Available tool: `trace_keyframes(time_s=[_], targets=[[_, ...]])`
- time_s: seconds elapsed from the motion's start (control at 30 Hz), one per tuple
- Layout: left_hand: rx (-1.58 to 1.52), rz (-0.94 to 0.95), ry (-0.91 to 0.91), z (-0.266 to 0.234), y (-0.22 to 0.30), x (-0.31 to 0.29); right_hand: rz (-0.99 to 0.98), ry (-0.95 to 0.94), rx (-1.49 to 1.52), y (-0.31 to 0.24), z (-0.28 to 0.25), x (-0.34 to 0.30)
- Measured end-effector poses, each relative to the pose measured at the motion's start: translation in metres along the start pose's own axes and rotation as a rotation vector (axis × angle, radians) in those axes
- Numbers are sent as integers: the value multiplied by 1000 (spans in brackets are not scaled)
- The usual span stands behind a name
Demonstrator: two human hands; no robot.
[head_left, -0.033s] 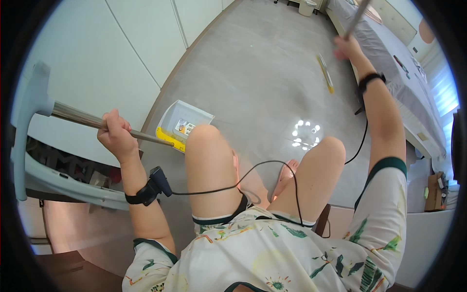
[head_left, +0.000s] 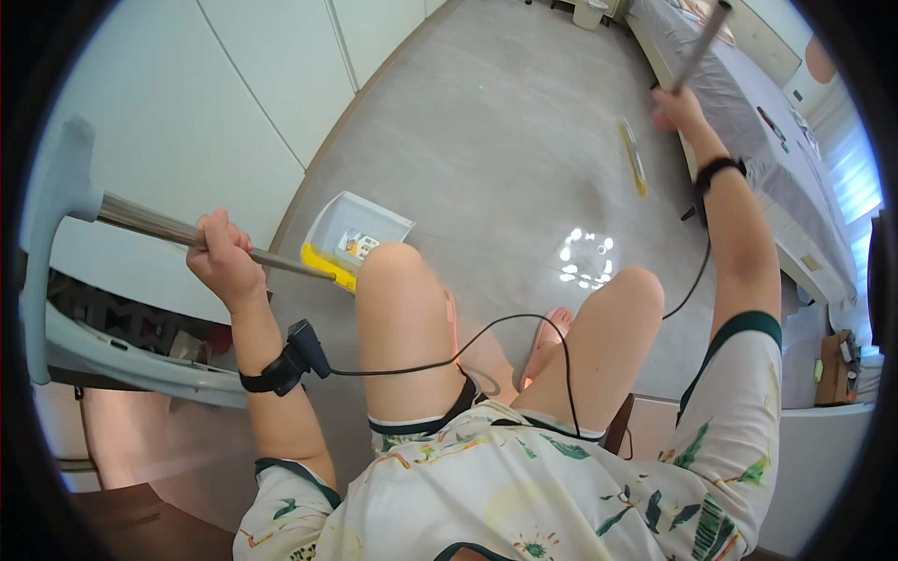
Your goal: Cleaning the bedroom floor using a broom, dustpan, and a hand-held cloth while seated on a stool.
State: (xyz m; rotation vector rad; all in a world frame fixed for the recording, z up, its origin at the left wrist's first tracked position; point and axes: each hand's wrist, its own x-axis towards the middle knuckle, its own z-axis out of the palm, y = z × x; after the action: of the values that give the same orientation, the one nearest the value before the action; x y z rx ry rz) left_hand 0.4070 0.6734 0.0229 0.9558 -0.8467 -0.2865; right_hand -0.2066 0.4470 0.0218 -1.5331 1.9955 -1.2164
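On the left, my left hand [head_left: 227, 262] is wrapped round the metal pole [head_left: 164, 222] of a long-handled dustpan. Its large grey-blue plastic handle [head_left: 56, 234] comes close beside my left arm. Down on the floor lies the grey pan [head_left: 383, 213] with a yellow edge [head_left: 329, 266], where the pole ends; small pale pieces [head_left: 359, 245] are in it. My right arm reaches far out, and my right hand [head_left: 680, 112], slightly blurred, grips a broom's metal pole [head_left: 703, 42]. The narrow yellow-and-white broom head [head_left: 633, 157] is at the floor; the pole between hand and head cannot be made out.
White cabinets [head_left: 168, 122] line the left side. A bed [head_left: 720, 122] stands along the right, and a bin [head_left: 588, 14] is at the far end. A black cable [head_left: 449, 363] runs from my left wristband across my legs. A cardboard box [head_left: 832, 369] sits at the right.
My right hand, the broom pole and its yellow head have moved a little toward me and to the right. My left hand and the dustpan stay nearly still.
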Motion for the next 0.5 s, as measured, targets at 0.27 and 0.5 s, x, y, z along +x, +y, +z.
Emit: trace_keyframes(time_s=[0.27,0.5], targets=[[-28,-265,-75,75,-68,11,243,-10,-8,178,-10,-38],[80,-379,-216,138,-84,23,25,58,-445,197,87,-2]])
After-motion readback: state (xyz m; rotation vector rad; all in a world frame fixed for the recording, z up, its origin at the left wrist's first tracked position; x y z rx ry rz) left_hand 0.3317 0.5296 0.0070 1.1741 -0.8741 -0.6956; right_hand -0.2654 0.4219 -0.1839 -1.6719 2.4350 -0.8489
